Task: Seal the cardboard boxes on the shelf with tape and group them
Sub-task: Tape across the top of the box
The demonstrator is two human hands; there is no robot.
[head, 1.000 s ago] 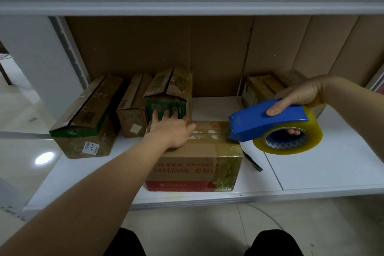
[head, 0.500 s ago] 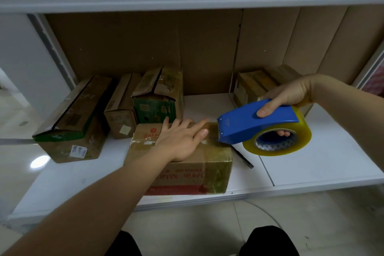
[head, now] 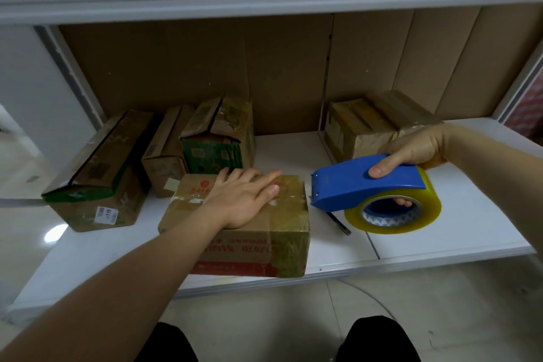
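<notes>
Head view
Front box [head: 244, 244]: at the white shelf's [head: 440, 214] front edge, long axis left to right, top flaps shut.
Left hand [head: 241, 200]: flat on the box top, fingers spread, pointing right.
Right hand [head: 411, 153]: fingers wrapped around the blue tape dispenser [head: 367, 182]; its nose points left, just beside the box's right top edge.
Other boxes [head: 217, 138]: grouped behind, at left.

Bare shelf [head: 293, 150] between box groups — passable; front box [head: 249, 232] and dispenser [head: 367, 185] block nearer approach.
</notes>
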